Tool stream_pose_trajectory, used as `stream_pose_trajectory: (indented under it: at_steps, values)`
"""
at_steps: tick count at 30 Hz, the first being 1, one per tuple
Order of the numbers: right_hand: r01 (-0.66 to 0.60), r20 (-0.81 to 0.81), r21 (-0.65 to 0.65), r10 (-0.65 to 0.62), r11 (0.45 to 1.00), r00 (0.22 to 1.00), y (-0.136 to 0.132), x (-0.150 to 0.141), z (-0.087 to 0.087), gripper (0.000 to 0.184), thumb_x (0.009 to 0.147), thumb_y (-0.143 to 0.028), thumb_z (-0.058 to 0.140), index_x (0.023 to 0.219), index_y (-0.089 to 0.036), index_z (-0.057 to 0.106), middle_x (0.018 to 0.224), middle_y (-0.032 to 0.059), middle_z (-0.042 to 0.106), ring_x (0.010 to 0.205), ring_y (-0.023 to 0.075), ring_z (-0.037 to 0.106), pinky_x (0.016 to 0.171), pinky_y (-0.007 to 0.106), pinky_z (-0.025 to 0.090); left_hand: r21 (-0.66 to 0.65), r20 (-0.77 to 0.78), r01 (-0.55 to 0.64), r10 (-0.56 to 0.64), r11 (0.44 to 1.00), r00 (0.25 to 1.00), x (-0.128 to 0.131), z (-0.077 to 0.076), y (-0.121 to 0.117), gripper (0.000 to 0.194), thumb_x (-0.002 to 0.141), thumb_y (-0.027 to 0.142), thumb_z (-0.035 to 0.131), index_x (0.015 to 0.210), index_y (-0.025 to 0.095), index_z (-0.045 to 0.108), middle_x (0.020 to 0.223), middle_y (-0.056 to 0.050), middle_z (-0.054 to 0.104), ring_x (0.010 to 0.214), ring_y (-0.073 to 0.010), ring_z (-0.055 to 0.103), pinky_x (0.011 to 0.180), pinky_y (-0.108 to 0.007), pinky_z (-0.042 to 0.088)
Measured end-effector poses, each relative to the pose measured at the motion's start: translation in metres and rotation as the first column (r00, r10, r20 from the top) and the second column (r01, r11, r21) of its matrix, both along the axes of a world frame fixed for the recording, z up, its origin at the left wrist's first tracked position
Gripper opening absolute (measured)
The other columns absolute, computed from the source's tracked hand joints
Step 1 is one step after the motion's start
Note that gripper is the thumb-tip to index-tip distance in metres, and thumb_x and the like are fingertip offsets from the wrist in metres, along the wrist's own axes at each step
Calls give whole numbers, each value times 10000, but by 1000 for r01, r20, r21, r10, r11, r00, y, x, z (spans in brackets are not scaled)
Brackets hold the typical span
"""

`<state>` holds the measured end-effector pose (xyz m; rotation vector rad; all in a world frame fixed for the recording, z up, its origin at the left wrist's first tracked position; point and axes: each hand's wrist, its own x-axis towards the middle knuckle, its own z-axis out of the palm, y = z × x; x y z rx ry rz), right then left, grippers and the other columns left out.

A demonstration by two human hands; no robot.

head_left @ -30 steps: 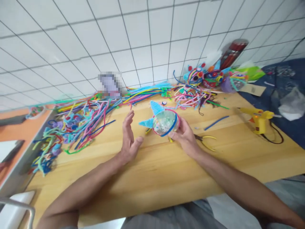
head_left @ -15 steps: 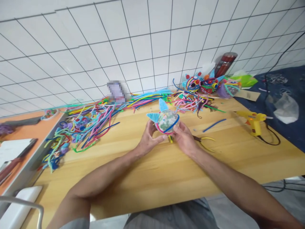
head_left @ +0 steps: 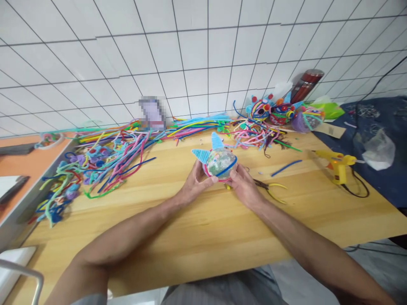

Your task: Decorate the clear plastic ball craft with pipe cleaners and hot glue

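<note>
Between both hands is a clear ball (head_left: 221,162) with pale glittery filling, held over the table. Two light-blue pipe-cleaner ears (head_left: 218,141) stick out from its upper left, and blue and pink pipe cleaners band it. My left hand (head_left: 196,183) grips the ball's lower left side, thumb in front. On the lower right, my right hand (head_left: 244,184) has its thumb against the blue band. Behind and beside my right hand lie pliers (head_left: 275,191) with yellow handles, partly hidden by the hand. A loose blue pipe cleaner (head_left: 286,168) rests farther right.
Pipe cleaners (head_left: 127,159) are heaped along the left and back of the wooden table (head_left: 197,237). Several decorated balls (head_left: 280,112) stand at the back right by a red flask (head_left: 308,84). A yellow glue gun (head_left: 338,164) with a black cord lies right.
My left hand, open and apart from the ball a second ago, has moved right and closed on its left side. The ball has turned slightly, and my right hand has kept hold of it.
</note>
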<state>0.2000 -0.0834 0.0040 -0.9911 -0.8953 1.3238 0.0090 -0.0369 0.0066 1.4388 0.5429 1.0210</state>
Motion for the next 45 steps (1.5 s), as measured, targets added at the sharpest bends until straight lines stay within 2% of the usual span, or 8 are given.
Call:
stream_pose_trajectory:
  at_steps: [4,12,18,23,27,37,41,45]
  values:
    - [34,30,-17,-34,999,999,0,-1,-7,596,681,-681,910,1056,-300,645,1175,28,789,1087,247,767,933,428,655,-45,36,-18,20,999,999,0,-1,-1,690,949,611,699,1506,245,519,1567,-126,570,1513,-325,479,1262,-508,407]
    - [34,143,28,-38,999,989,2,-1,-19,626,725,-703,864,1114,-290,600,1244,59,770,1149,248,752,992,437,621,-103,-27,-71,69,992,997,3,-1,-3,802,839,570,841,1481,212,520,1488,-151,637,1430,-352,565,1214,-540,459]
    - [16,214,47,-26,999,976,-1,-3,-9,689,700,-681,892,1172,-280,589,1247,74,780,1164,256,746,1017,429,612,-128,18,-46,48,991,999,3,-4,-3,928,813,601,852,1551,206,454,1530,-167,606,1425,-366,573,1227,-544,450]
    - [-14,122,44,8,999,993,-5,-3,1,581,771,-726,817,1122,-302,633,1269,46,771,1201,247,731,1034,435,614,-147,57,-32,40,989,998,0,-13,-3,858,876,552,809,1574,221,434,1532,-149,612,1443,-357,562,1216,-530,469]
    - [35,54,-28,-34,999,998,-3,-1,0,492,768,-685,837,980,-285,645,1078,6,793,998,208,772,891,377,651,-158,40,-5,11,987,999,-3,-15,-5,862,878,525,814,1588,233,422,1529,-142,616,1439,-354,569,1220,-535,465]
    - [54,-17,-103,-56,993,998,-2,-2,2,536,649,-651,919,905,-276,635,957,-13,792,883,192,760,817,351,648,-116,-43,-35,31,993,999,4,0,-9,1001,776,601,875,1583,222,419,1428,-154,680,1319,-362,651,1161,-541,507]
    - [44,-32,-105,-48,994,998,-2,-2,1,533,653,-644,920,916,-273,641,942,-14,785,875,189,758,809,342,644,-125,-60,-36,29,992,998,3,-2,-8,1014,762,588,890,1583,222,420,1420,-157,681,1315,-367,652,1164,-553,499]
    - [52,-49,-106,-57,993,997,-1,-2,2,527,654,-635,926,897,-266,638,925,-14,774,868,188,753,791,334,636,-154,-3,3,-3,988,1000,0,-6,-7,965,819,638,825,1595,240,412,1502,-155,629,1415,-369,583,1204,-540,472]
